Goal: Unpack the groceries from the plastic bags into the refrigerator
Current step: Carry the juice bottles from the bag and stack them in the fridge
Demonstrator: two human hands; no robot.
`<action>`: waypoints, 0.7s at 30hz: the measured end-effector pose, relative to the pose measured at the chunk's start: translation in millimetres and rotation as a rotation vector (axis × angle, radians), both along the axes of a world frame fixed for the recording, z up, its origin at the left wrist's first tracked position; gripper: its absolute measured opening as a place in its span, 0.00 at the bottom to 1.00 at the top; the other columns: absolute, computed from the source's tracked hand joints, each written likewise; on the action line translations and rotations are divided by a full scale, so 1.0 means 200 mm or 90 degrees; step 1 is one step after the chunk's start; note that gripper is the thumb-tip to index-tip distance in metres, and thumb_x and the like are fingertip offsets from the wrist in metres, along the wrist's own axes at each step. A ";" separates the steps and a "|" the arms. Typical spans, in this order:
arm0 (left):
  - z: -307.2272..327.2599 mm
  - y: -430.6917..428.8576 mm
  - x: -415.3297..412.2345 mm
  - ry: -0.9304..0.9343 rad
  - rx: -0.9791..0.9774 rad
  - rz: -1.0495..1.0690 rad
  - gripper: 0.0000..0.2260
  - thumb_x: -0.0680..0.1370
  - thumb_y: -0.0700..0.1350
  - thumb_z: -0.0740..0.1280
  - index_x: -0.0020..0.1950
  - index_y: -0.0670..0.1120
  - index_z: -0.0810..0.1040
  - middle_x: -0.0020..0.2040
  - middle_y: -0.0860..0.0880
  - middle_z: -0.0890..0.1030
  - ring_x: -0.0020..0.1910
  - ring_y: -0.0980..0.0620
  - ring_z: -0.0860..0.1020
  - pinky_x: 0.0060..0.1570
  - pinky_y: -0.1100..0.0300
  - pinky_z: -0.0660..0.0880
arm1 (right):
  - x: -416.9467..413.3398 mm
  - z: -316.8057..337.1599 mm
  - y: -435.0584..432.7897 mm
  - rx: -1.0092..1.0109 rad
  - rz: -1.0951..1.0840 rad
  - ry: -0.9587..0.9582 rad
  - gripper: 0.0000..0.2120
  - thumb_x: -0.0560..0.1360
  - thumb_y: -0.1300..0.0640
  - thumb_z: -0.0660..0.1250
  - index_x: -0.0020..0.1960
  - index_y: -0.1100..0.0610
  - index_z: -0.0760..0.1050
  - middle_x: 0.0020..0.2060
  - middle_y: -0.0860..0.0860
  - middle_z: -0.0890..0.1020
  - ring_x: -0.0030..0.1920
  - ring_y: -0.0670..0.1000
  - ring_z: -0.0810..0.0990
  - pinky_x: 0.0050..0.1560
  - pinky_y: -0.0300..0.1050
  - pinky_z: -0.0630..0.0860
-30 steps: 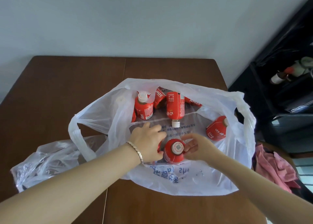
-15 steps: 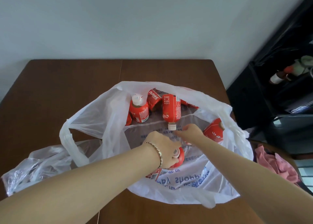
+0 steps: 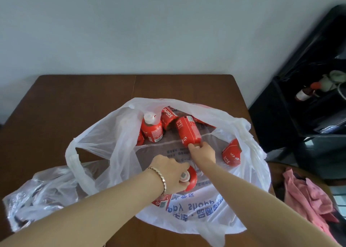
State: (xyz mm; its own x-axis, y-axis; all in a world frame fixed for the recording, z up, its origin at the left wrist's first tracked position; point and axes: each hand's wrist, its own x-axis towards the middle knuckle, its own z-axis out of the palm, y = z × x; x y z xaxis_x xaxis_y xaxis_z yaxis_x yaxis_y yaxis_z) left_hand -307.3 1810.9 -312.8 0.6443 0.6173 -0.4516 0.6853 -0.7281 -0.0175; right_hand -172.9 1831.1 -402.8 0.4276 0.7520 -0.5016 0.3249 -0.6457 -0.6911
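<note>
In the plastic bag [image 3: 206, 215] by the tabletop's [image 3: 74, 100] right edge, the left hand [image 3: 170, 173] curls round the near bottle [image 3: 193, 178], while the right hand [image 3: 204, 154] pinches the lying bottle [image 3: 188, 132] at its cap.

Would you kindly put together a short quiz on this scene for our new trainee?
1. True or false: the right hand grips the lying bottle at its cap end.
2. What does the left hand grip? A. the near bottle B. a glass jar C. a spoon
3. Fill the gap: the upright bottle stands ____ the white bag.
Key: 1 true; 2 A; 3 inside.
</note>
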 end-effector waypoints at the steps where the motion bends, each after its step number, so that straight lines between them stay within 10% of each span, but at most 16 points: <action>1: 0.01 -0.01 -0.02 -0.006 0.006 0.012 0.20 0.77 0.61 0.54 0.65 0.52 0.65 0.56 0.45 0.78 0.53 0.43 0.77 0.44 0.54 0.67 | 0.01 0.02 -0.03 0.019 0.000 -0.009 0.15 0.72 0.48 0.65 0.54 0.54 0.71 0.44 0.51 0.80 0.39 0.49 0.78 0.40 0.43 0.75; 11: 0.29 -0.06 -0.20 -0.134 0.115 0.122 0.14 0.75 0.64 0.55 0.47 0.55 0.65 0.45 0.52 0.80 0.43 0.50 0.78 0.38 0.60 0.67 | 0.05 0.42 -0.17 0.066 0.275 -0.337 0.15 0.69 0.39 0.60 0.46 0.50 0.68 0.36 0.46 0.77 0.38 0.48 0.78 0.39 0.45 0.78; 15: 0.46 -0.05 -0.26 -0.157 0.175 0.120 0.15 0.75 0.64 0.55 0.52 0.55 0.69 0.47 0.52 0.80 0.46 0.49 0.79 0.37 0.61 0.65 | 0.03 0.68 -0.21 0.096 0.352 -0.441 0.18 0.65 0.33 0.58 0.33 0.49 0.68 0.27 0.44 0.74 0.28 0.44 0.73 0.26 0.37 0.64; 21: 0.74 -0.02 -0.30 -0.199 0.254 0.018 0.15 0.72 0.67 0.53 0.44 0.57 0.64 0.47 0.53 0.80 0.47 0.50 0.79 0.36 0.60 0.65 | -0.04 1.04 -0.43 0.123 0.279 -0.550 0.19 0.63 0.34 0.58 0.28 0.50 0.67 0.23 0.44 0.72 0.25 0.43 0.71 0.24 0.34 0.61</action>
